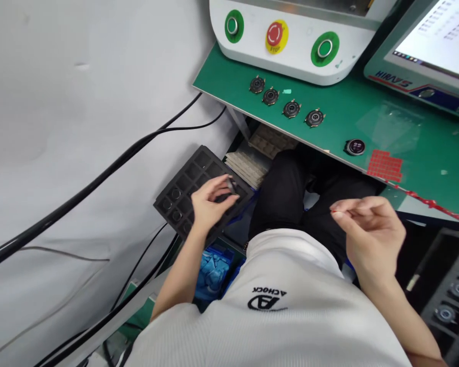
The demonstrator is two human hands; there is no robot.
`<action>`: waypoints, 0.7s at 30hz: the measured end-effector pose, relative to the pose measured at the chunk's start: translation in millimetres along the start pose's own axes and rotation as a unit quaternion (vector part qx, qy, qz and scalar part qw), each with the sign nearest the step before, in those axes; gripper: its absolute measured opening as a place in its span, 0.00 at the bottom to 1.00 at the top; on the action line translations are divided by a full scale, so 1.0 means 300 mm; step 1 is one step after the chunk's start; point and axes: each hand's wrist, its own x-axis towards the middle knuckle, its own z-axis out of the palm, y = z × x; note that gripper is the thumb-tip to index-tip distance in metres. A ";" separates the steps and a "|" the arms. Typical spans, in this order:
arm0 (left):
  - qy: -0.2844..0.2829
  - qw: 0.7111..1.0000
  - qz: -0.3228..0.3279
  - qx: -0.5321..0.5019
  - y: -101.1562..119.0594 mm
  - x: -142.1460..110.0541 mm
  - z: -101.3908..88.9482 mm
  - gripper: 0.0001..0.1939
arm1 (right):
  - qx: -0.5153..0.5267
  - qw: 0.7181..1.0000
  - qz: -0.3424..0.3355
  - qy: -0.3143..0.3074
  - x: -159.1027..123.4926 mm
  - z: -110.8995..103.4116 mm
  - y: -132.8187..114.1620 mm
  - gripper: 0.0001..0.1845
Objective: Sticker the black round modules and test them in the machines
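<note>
"What is held?"

"Right hand (373, 237) pinches a tiny red piece (335, 211); left hand (213, 200) pinches a blurred dark object (232, 184), probably a watch, over the black tray (185, 172). Light, edge-only contact works best."

"Beyond?"

"On the green bench (229, 84), a lit watch (355, 147) near red stickers (385, 165); four face-down watches (291, 108) stand in the way before the white machine (294, 61)."

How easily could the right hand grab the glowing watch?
Probably yes, easily: the glowing watch lies near the edge of the green table, with nothing seemingly between. But the right hand seems to pinch a tiny red piece.
</note>
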 end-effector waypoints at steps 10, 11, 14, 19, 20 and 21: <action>-0.116 0.871 0.423 -0.220 0.410 0.020 0.148 0.35 | 0.036 0.983 0.134 -0.122 -0.065 0.104 -0.178 0.16; -0.117 0.869 0.432 -0.212 0.420 0.021 0.146 0.35 | 0.039 0.982 0.137 -0.122 -0.069 0.101 -0.186 0.16; -0.110 0.865 0.452 -0.185 0.444 0.021 0.143 0.31 | 0.041 0.983 0.134 -0.118 -0.073 0.095 -0.201 0.16; -0.089 0.861 0.475 -0.158 0.471 0.022 0.144 0.25 | 0.031 0.987 0.110 -0.112 -0.077 0.090 -0.205 0.16; -0.088 0.860 0.478 -0.155 0.474 0.024 0.145 0.25 | 0.027 0.987 0.110 -0.110 -0.078 0.089 -0.205 0.16; -0.087 0.860 0.479 -0.153 0.476 0.025 0.146 0.24 | 0.023 0.988 0.110 -0.109 -0.079 0.088 -0.205 0.16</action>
